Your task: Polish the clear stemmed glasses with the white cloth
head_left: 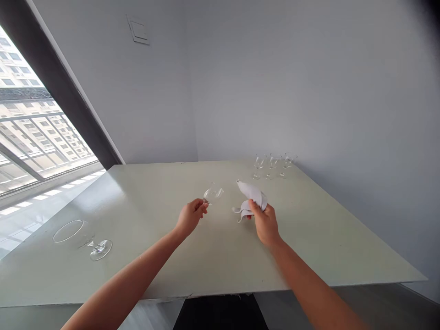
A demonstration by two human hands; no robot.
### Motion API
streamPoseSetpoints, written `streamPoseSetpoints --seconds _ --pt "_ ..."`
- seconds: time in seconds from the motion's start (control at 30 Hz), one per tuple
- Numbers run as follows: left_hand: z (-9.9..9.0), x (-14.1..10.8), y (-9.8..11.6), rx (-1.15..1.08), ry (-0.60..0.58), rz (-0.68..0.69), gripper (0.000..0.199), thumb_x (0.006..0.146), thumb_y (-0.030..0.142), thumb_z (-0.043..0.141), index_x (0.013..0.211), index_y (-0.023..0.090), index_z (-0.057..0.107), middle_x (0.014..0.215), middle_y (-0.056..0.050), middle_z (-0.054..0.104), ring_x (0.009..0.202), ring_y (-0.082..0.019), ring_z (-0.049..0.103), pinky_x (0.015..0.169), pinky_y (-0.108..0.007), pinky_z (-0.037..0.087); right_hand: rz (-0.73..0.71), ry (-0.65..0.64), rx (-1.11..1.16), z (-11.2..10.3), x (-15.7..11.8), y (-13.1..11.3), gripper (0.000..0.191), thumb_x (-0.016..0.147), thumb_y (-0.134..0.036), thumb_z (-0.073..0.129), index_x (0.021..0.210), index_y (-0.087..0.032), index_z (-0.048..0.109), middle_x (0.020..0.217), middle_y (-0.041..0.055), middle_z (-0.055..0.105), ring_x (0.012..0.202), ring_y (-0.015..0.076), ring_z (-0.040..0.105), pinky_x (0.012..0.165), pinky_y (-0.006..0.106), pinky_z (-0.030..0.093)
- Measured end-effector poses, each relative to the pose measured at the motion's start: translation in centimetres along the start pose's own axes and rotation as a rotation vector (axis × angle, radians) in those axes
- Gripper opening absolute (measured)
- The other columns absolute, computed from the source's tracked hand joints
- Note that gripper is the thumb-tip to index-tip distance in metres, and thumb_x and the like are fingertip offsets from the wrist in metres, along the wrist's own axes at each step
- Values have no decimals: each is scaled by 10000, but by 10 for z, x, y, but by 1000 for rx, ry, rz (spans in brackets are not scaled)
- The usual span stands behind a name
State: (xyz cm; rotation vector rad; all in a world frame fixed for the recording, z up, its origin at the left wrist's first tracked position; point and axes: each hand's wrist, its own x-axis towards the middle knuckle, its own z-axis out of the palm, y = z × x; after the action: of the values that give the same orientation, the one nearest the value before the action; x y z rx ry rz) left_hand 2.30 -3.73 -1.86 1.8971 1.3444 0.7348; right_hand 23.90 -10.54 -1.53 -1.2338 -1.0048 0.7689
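My left hand (pixel 193 214) is closed around the stem end of a small wine glass (pixel 213 193), whose bowl tilts up to the right. The glass's foot is hidden by my fingers. To the right, my right hand (pixel 264 222) grips a pale grey cloth (pixel 253 192), bunched between thumb and fingers with its loose ends hanging to the left. Cloth and glass are apart, both held above the table (pixel 165 270).
Several stemmed glasses are about: a larger wine glass (pixel 100 250) at the near left, and a row of three small glasses (pixel 270 166) at the far right, by the wall (pixel 292 82). A window (pixel 37 123) is on the left.
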Motion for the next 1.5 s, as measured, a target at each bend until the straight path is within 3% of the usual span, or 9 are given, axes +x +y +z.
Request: streamPoseSetpoints --seconds 0.13,0.27,0.33,0.43,0.63,0.87,1.1,1.33,1.5 --pt "8 -1 8 -207 -157 -69 256 814 381 405 814 166 545 736 -14 590 589 -96 499 517 -201 362 -539 -222 -618 9 -13 4 283 846 -348 451 1040 -197 592 924 106 627 994 276 510 873 434 358" --pt "20 -12 11 111 -142 147 264 826 291 380 641 169 521 596 0 541 524 -100 454 500 -216 314 -802 -408 -893 21 -10 -2 268 832 -372 482 977 -214 644 919 95 650 1125 309 418 985 511 213" --pt "24 -17 10 298 -71 346 262 840 269 376 661 176 543 595 -7 540 539 -114 461 539 -237 321 -678 -463 -823 23 2 -9 307 842 -418 450 914 -200 654 889 87 650 1088 288 453 964 481 272" --pt "26 -22 9 378 -2 540 227 864 262 363 865 197 580 662 -23 579 597 -134 501 622 -263 350 -202 -530 -486 21 28 -19 452 844 -509 379 726 -159 639 724 71 632 849 239 570 784 392 429" --pt "29 -14 13 49 70 328 191 843 309 403 866 205 562 685 -6 581 609 -121 511 587 -231 368 450 -374 498 32 64 -6 277 794 -409 496 716 -162 595 673 55 634 676 211 614 623 353 482" --pt "39 40 16 -528 255 16 180 753 369 516 763 194 475 604 35 489 546 -95 464 528 -201 365 278 -284 542 81 48 25 346 749 -502 555 739 -157 590 706 40 617 665 163 580 608 283 454" --pt "41 55 -3 -192 346 30 162 746 320 525 643 197 542 743 -1 457 657 -115 464 595 -229 360 322 -250 408 106 45 47 420 626 -571 642 696 -164 569 621 -2 539 600 125 519 533 236 401" --pt "43 54 -11 -489 220 -19 277 730 443 575 857 200 544 878 -32 541 789 -144 519 665 -245 414 491 -415 519 87 57 50 412 588 -542 697 651 -159 559 577 -13 500 524 103 464 489 228 373" --pt "29 52 -7 -1071 -188 -64 506 664 351 686 1099 194 480 1176 -120 535 989 -208 544 821 -315 435 606 -696 532 83 60 48 408 619 -535 687 756 -163 593 617 -3 519 536 101 484 493 223 374"
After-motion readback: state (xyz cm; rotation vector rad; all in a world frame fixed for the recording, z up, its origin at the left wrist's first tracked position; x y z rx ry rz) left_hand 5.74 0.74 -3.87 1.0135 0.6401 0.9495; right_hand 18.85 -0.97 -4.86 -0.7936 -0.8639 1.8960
